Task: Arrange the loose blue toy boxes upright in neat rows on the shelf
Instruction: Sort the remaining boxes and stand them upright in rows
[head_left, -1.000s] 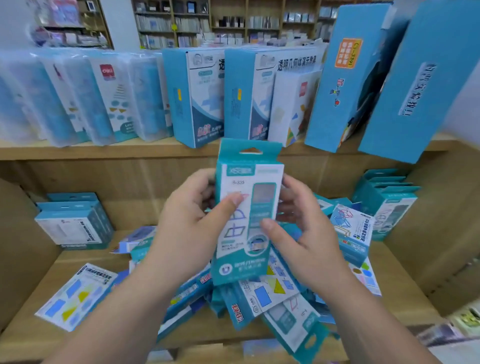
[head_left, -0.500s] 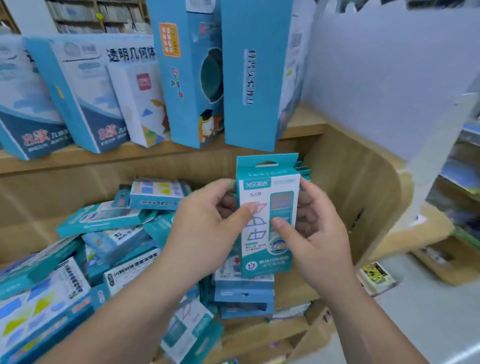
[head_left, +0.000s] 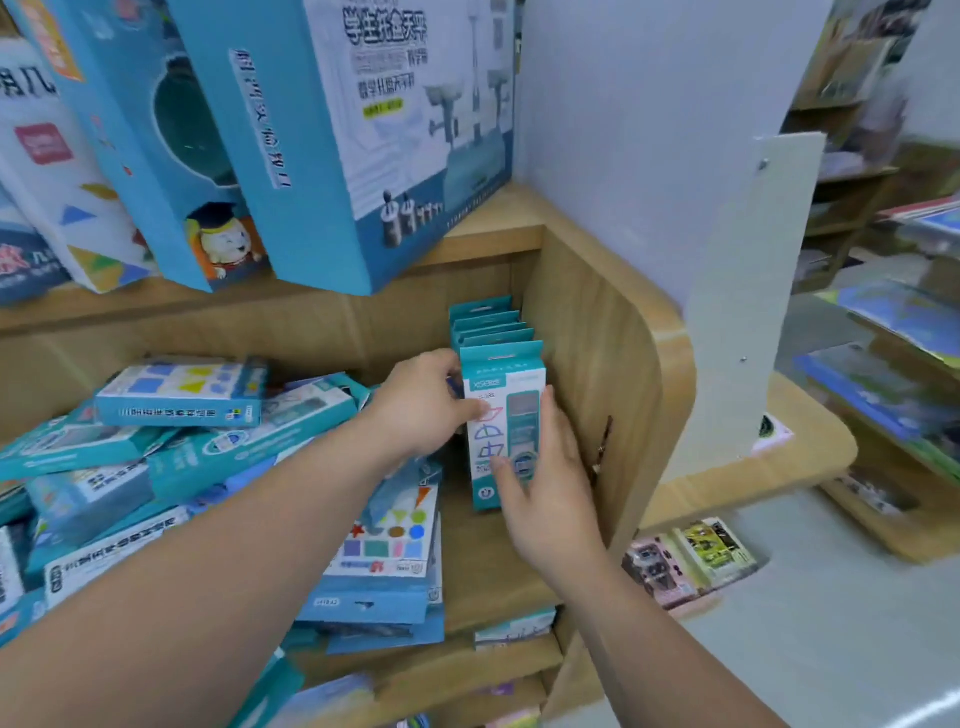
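A teal toy box (head_left: 503, 387) stands upright at the front of a row of several matching upright boxes (head_left: 483, 319), hard against the right end of the wooden shelf (head_left: 483, 577). My left hand (head_left: 418, 402) grips its left edge, thumb on the front. My right hand (head_left: 540, 483) holds its lower right side, fingers along the edge and thumb across the front. A loose heap of blue toy boxes (head_left: 223, 441) lies flat and askew to the left.
The shelf's curved wooden side wall (head_left: 613, 384) stands just right of the row. Large blue boxes (head_left: 332, 135) lean on the shelf above. A flat box with coloured shapes (head_left: 387, 540) lies in front of the row. Small packets (head_left: 685, 561) lie on the floor.
Both hands have carried the box to the right and down, from over the heap to the front of the upright row by the side wall. The view swung right with them.
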